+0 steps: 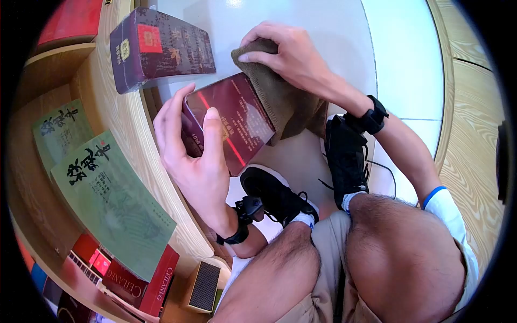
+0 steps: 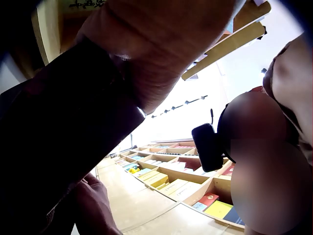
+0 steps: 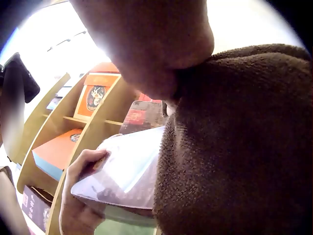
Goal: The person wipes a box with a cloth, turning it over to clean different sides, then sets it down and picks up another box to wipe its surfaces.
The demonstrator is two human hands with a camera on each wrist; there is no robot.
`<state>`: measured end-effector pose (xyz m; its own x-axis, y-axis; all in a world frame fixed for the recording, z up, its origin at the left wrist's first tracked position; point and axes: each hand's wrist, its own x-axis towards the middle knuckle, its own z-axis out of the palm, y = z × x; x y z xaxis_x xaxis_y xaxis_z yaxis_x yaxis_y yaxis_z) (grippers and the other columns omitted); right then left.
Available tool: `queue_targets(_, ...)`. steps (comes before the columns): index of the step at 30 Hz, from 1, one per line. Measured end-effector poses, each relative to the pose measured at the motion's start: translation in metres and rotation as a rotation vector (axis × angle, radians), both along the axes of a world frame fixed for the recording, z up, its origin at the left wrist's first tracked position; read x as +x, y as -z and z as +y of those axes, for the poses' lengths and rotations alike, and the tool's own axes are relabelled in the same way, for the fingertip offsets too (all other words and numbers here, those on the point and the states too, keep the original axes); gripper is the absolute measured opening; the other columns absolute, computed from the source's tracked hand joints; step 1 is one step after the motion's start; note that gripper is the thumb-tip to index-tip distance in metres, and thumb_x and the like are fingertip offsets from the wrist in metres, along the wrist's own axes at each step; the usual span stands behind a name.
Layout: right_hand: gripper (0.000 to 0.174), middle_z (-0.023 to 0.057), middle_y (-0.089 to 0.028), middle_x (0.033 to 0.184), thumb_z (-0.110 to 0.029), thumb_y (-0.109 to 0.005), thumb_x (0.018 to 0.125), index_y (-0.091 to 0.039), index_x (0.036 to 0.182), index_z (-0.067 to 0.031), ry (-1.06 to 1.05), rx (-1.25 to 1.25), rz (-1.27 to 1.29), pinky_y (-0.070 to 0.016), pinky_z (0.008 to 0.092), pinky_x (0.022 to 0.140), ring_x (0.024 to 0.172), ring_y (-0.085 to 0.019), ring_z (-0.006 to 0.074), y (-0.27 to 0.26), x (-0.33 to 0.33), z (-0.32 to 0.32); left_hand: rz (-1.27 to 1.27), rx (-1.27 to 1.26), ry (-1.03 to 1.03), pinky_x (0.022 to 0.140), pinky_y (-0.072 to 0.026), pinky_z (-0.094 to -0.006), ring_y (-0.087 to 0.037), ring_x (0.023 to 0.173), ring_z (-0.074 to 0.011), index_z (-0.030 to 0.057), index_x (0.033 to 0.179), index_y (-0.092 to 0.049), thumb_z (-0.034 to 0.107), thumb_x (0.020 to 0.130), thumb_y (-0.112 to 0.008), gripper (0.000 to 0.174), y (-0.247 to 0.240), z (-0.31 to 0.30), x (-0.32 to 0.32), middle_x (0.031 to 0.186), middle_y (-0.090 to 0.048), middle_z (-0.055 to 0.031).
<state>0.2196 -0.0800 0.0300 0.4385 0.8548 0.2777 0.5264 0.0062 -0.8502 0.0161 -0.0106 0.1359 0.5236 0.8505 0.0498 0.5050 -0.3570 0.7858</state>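
Note:
In the head view my left hand (image 1: 196, 151) grips a dark red box (image 1: 237, 116) in glossy wrap, thumb on its upper face and fingers round the far edge. My right hand (image 1: 293, 56) pinches a brown cloth (image 1: 280, 102), which lies against the box's right side. The right wrist view shows the cloth (image 3: 234, 147) hanging large beside the shiny box (image 3: 127, 166), with the left hand (image 3: 80, 196) at the box's other end. A second dark wrapped box (image 1: 167, 48) stands just beyond.
Wooden shelving (image 1: 156, 167) runs along the left, holding green packages (image 1: 113, 199) and red boxes (image 1: 161, 280). A small patterned box (image 1: 204, 286) sits near its end. Two black shoes (image 1: 344, 161) are on the pale floor, below the cloth.

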Motion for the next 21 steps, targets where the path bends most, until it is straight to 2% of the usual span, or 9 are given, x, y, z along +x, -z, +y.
queue_targets(3, 0.022, 0.0113, -0.076, 0.102, -0.018, -0.080, 0.092, -0.076, 0.109, -0.0044, 0.102, -0.022, -0.003, -0.0574, 0.0335, 0.087, 0.092, -0.073, 0.0238, -0.012, -0.003, -0.007, 0.009, 0.005, 0.000, 0.102, -0.0495, -0.0430, -0.063, 0.117, -0.0300, 0.0046, 0.130, -0.070, 0.013, 0.095, -0.072, 0.036, -0.003, -0.001, 0.000, 0.127, -0.064, -0.0157)
queue_targets(6, 0.022, 0.0088, -0.076, 0.105, -0.013, -0.083, 0.090, -0.077, 0.110, -0.0051, 0.208, 0.100, -0.045, -0.0571, 0.0310, 0.085, 0.094, -0.072, 0.0203, -0.022, -0.005, -0.015, 0.041, 0.014, 0.000, 0.103, -0.0496, -0.0435, -0.063, 0.118, -0.0304, 0.0049, 0.130, -0.070, 0.014, 0.095, -0.072, 0.036, -0.003, 0.000, -0.001, 0.127, -0.064, -0.0161)
queue_targets(8, 0.023, 0.0151, -0.069, 0.106, 0.000, -0.073, 0.093, -0.076, 0.116, -0.0047, 0.249, 0.052, 0.067, -0.0582, 0.0371, 0.085, 0.095, -0.070, 0.0313, -0.034, -0.010, -0.021, 0.034, 0.025, 0.012, 0.103, -0.0496, -0.0437, -0.063, 0.119, -0.0306, 0.0051, 0.130, -0.070, 0.014, 0.095, -0.072, 0.036, -0.003, 0.001, -0.001, 0.128, -0.064, -0.0163)
queue_targets(9, 0.023, 0.0151, -0.069, 0.106, 0.000, -0.073, 0.093, -0.076, 0.116, -0.0047, 0.250, 0.052, 0.067, -0.0582, 0.0371, 0.085, 0.095, -0.070, 0.0313, -0.038, -0.010, -0.024, 0.034, 0.030, 0.013, 0.103, -0.0496, -0.0437, -0.063, 0.119, -0.0306, 0.0051, 0.130, -0.070, 0.014, 0.096, -0.071, 0.036, -0.003, 0.001, -0.001, 0.128, -0.064, -0.0163)
queue_targets(11, 0.025, 0.0133, -0.068, 0.099, 0.002, -0.077, 0.088, -0.076, 0.111, -0.0030, 0.292, 0.099, -0.118, -0.0587, 0.0355, 0.077, 0.090, -0.070, 0.0283, -0.044, -0.009, -0.029, 0.033, 0.034, 0.014, 0.103, -0.0496, -0.0437, -0.063, 0.119, -0.0306, 0.0051, 0.131, -0.070, 0.015, 0.096, -0.071, 0.036, -0.002, 0.001, -0.002, 0.128, -0.064, -0.0163)
queue_targets(12, 0.025, 0.0133, -0.068, 0.099, 0.002, -0.077, 0.088, -0.076, 0.111, -0.0030, 0.291, 0.099, -0.118, -0.0587, 0.0355, 0.077, 0.090, -0.070, 0.0283, -0.047, -0.007, -0.032, 0.027, 0.028, 0.010, 0.103, -0.0496, -0.0437, -0.063, 0.119, -0.0305, 0.0051, 0.131, -0.070, 0.015, 0.096, -0.071, 0.036, -0.001, 0.001, -0.002, 0.128, -0.064, -0.0163)
queue_targets(15, 0.028, 0.0130, -0.067, 0.096, 0.005, -0.081, 0.081, -0.078, 0.108, -0.0022, 0.394, 0.176, -0.401, -0.0570, 0.0325, 0.066, 0.082, -0.069, 0.0255, -0.054, 0.001, -0.040, 0.023, 0.018, -0.002, 0.103, -0.0498, -0.0435, -0.063, 0.119, -0.0302, 0.0051, 0.131, -0.070, 0.016, 0.096, -0.071, 0.036, -0.001, 0.001, -0.002, 0.128, -0.064, -0.0163)
queue_targets(19, 0.035, 0.0116, -0.064, 0.099, 0.011, -0.083, 0.078, -0.078, 0.109, -0.0026, 0.457, 0.384, -0.625, -0.0561, 0.0309, 0.068, 0.085, -0.067, 0.0227, -0.061, 0.022, -0.046, 0.023, 0.004, -0.020, 0.102, -0.0503, -0.0432, -0.064, 0.118, -0.0298, 0.0053, 0.130, -0.071, 0.016, 0.096, -0.072, 0.036, -0.002, -0.001, -0.001, 0.128, -0.064, -0.0163)
queue_targets(21, 0.040, 0.0103, -0.060, 0.104, 0.012, -0.085, 0.074, -0.079, 0.111, -0.0051, 0.470, 0.398, -0.611, -0.0548, 0.0295, 0.068, 0.087, -0.064, 0.0212, -0.067, 0.020, -0.050, 0.027, 0.015, -0.013, 0.101, -0.0505, -0.0432, -0.064, 0.118, -0.0296, 0.0053, 0.130, -0.071, 0.016, 0.095, -0.072, 0.036, -0.003, -0.002, 0.000, 0.128, -0.064, -0.0162)
